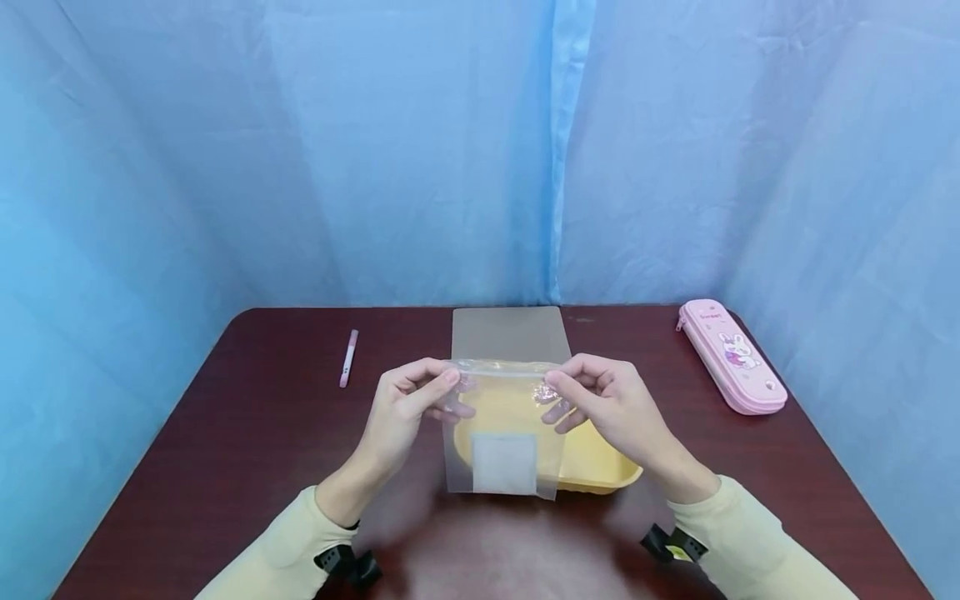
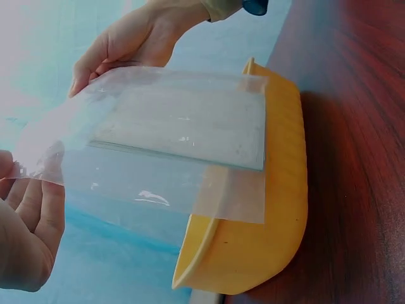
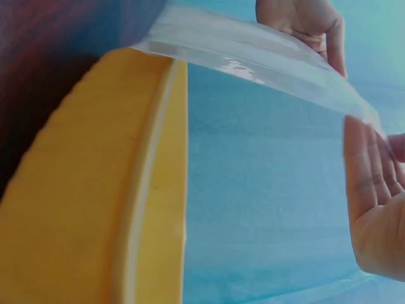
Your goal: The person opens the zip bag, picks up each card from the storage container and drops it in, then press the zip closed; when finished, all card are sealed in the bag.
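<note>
A clear zip-top plastic bag [image 1: 504,408] hangs upright between my two hands. My left hand [image 1: 408,404] pinches its upper left corner between thumb and forefinger. At the upper right corner my right hand [image 1: 611,404] pinches it the same way, other fingers spread behind the film. Low in the bag lies a flat white rectangular stack [image 2: 183,123] with thin layered edges. Behind the bag stands a yellow plastic basin [image 1: 600,458], partly seen through the film. In the left wrist view the bag's lower end overlaps the basin's side.
A grey flat board [image 1: 510,331] lies at the back middle, partly covered by the bag. To the left is a white and pink marker [image 1: 348,358]. A pink pencil case [image 1: 731,357] with a rabbit picture lies near the table's right edge. Blue curtains [image 1: 412,150] surround the dark red table [image 1: 247,442].
</note>
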The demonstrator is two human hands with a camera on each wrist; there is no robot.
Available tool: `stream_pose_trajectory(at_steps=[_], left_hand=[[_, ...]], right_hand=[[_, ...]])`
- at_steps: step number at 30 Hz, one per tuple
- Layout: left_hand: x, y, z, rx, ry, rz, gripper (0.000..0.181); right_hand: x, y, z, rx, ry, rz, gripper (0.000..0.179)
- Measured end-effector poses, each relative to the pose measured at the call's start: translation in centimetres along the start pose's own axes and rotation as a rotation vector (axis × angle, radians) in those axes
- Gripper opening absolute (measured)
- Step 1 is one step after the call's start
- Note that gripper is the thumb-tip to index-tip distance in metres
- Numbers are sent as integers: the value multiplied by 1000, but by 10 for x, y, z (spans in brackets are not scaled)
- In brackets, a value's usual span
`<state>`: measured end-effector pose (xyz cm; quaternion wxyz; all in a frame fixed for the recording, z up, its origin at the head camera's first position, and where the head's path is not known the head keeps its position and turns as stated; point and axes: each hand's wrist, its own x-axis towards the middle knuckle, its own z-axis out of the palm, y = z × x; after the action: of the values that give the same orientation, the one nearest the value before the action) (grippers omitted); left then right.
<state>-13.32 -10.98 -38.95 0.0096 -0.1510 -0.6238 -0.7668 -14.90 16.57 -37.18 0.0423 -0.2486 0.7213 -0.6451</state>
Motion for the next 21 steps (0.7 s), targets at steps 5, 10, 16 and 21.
stream_pose_trajectory(at_steps=[5, 10, 16, 21], left_hand=[[4, 1, -5, 34, -36, -34, 24], [9, 7, -8, 76, -100, -18, 21], [12, 11, -7, 81, -122, -47, 21], [15, 12, -4, 84, -85, -50, 14]], right_hand=[[-2, -3, -2, -1, -22, 28, 15], [-1, -4, -2, 37, -43, 47, 16], [0, 0, 0, 81, -6, 81, 19], [1, 4, 3, 119, 15, 124, 20]])
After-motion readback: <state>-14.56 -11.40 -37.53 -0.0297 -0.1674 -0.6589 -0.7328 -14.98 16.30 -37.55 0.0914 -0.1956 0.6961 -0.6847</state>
